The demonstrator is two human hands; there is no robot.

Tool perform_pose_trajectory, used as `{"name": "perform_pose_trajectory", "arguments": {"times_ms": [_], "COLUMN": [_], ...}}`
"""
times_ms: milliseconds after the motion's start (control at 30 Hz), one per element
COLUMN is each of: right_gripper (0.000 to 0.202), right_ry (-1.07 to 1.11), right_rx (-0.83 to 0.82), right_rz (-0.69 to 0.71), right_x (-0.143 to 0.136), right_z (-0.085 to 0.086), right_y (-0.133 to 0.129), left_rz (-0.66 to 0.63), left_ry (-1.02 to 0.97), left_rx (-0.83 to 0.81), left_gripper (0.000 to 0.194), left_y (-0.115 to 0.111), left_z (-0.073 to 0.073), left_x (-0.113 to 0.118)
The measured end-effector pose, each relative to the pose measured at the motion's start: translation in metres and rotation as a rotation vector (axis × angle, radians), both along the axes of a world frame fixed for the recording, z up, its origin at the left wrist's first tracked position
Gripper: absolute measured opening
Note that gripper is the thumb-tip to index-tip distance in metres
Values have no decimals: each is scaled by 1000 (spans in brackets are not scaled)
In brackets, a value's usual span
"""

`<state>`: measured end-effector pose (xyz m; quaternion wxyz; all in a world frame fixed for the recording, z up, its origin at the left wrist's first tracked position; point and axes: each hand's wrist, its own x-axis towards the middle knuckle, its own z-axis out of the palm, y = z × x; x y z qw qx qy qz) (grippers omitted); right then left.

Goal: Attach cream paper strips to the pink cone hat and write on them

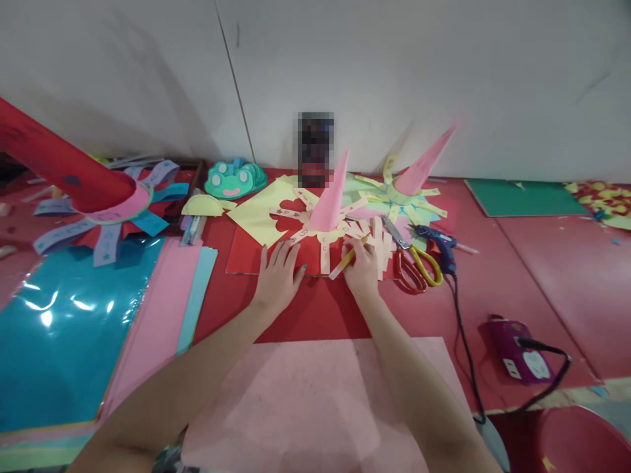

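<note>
A pink paper cone (329,205) stands on a yellow paper base with lettered paper strips (325,255) spread around it. My left hand (277,276) lies with fingers stretched out near the strip marked B, on the red sheet (241,253). In my right hand (362,270), closed beside the strips on the other side, is a yellow pen (344,263) slanting across the fingers. Its pale end points down toward my left hand. Several loose cream strips (382,253) lie just right of my right hand.
Scissors (417,266) and a blue glue gun (444,246) lie to the right, its cord running near a purple power socket (521,351). A second pink cone (424,164) stands behind. At left are a large red cone (73,167) and blue sheets (73,335).
</note>
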<state>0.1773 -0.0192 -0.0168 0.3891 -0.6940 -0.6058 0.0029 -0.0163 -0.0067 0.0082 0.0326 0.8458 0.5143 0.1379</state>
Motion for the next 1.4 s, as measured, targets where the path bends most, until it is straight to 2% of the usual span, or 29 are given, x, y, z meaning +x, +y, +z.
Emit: {"name": "perform_pose_trajectory", "arguments": {"times_ms": [100,333,733,1133,1400], "right_gripper": [20,20,23,14,14], "right_ry": [-15,-35,-40,221,216], "right_rx": [-14,-54,-66,79,96], "right_rz": [-56,-83,-154,-246,-275], "right_x": [0,0,1,9,14], "right_z": [2,6,5,13,5], "right_y": [-1,-2,-1,-2,1], "left_rz": [-15,37,-33,-7,48], "left_ry": [15,26,-37,-45,-39], "left_rx": [-18,5,38,26,26], "left_gripper": [45,46,40,47,48], "left_y": [-3,-2,-1,1,0], "left_z": [0,0,0,-2,1], "left_x": [2,2,1,0,1]}}
